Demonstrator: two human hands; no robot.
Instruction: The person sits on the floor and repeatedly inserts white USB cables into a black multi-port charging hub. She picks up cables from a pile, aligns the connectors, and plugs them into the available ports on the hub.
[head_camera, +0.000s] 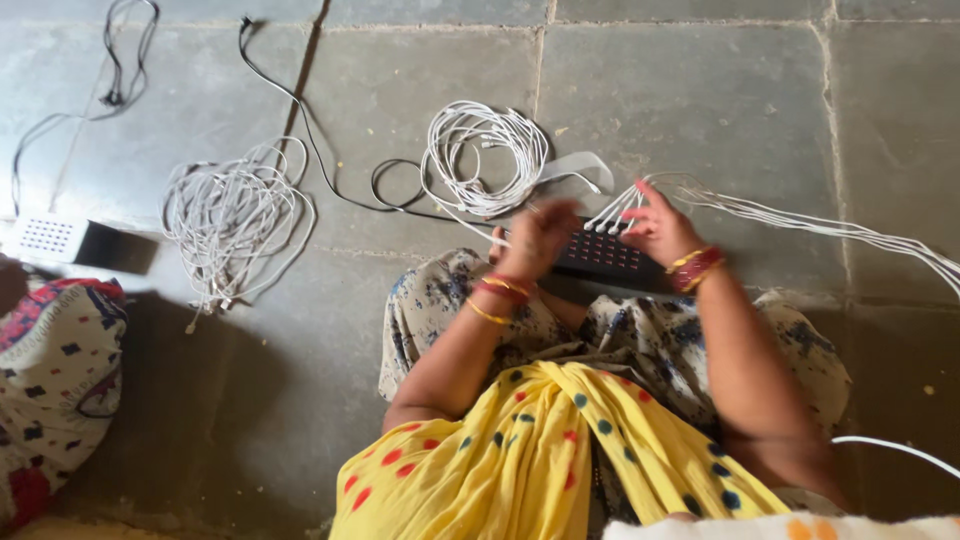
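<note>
Cables half in: several white plugs (612, 215) seated along black hub's (605, 255) far edge, on lap. Right hand (660, 228) pinches one plug; left hand (535, 240) blurred (grip unreadable). Coiled bundles (485, 160) wait on floor (780, 110).

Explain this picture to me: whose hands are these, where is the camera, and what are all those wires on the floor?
The camera sits on a person's head, looking down at their own two bare hands; there is no machine. The person sits on a stone floor. Before them lies a black multi-port hub with white cables plugged in. The left hand pinches a thin white cable near the hub; the right hand touches the plugs. Two white cable coils and a black cord lie nearby.
</note>
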